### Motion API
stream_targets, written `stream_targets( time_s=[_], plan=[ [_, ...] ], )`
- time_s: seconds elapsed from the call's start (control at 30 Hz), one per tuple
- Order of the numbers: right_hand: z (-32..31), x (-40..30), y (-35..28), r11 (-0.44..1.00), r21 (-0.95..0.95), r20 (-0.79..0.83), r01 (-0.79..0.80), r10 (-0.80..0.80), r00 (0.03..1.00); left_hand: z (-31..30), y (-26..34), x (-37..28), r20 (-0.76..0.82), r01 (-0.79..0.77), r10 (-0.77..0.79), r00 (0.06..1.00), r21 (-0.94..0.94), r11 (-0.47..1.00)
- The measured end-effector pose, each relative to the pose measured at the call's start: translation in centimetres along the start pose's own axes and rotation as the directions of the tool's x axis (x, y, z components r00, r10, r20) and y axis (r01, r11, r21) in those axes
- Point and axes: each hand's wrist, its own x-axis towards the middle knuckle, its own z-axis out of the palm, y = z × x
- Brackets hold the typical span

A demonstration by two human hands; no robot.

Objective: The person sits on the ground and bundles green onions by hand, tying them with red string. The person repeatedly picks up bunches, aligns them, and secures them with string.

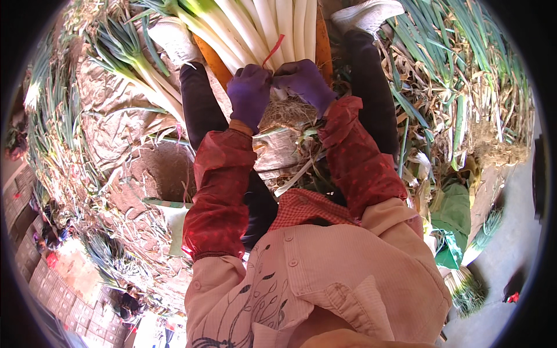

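Observation:
A bundle of long green onions lies before me, white stalks towards me and tangled roots just below my hands. Around its lower end is a red tie, one loose end sticking up between my fists. My left hand, in a purple glove, has its fingers closed at the tie on the bundle's left side. Gloved alike, my right hand pinches at the same place from the right. The fingertips and the tie's lower part are hidden. Beneath the stalks shows an orange support.
Loose green onions lie left of my leg, on crumpled sheeting. A large heap of green onions and dry leaves fills the right side. Behind it are a green bag and another bundle. Stacked boxes stand far left.

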Motion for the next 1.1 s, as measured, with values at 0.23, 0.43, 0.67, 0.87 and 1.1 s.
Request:
stream_targets(
  time_s=[0.23,0.43,0.67,0.87,1.1],
  plan=[
    [-0.2,-1.8,-2.1,0.984,0.177,0.018,0.008,-0.011,1.000,0.2,-2.1,-1.6,0.151,0.169,-0.115,0.982,-0.426,0.889],
    [0.0,-1.3,-1.0,0.988,0.151,0.009,-0.014,0.012,1.000,-3.0,1.9,1.2,0.479,0.195,-0.232,0.847,0.127,0.973],
    [-0.2,-1.3,-2.1,0.993,0.107,-0.007,-0.040,0.041,0.999,-0.9,0.3,-0.8,0.312,0.465,-0.352,0.882,-0.471,0.749],
    [-0.5,-1.6,-2.5,0.997,0.077,0.048,-0.009,0.006,0.999,-1.3,0.5,-1.0,0.254,0.160,-0.115,0.960,-0.164,0.973],
    [-0.5,-1.9,-2.8,0.996,0.085,0.041,-0.034,0.031,0.999,-0.4,0.6,-0.5,0.216,0.363,-0.300,0.929,-0.380,0.851]
  ],
)
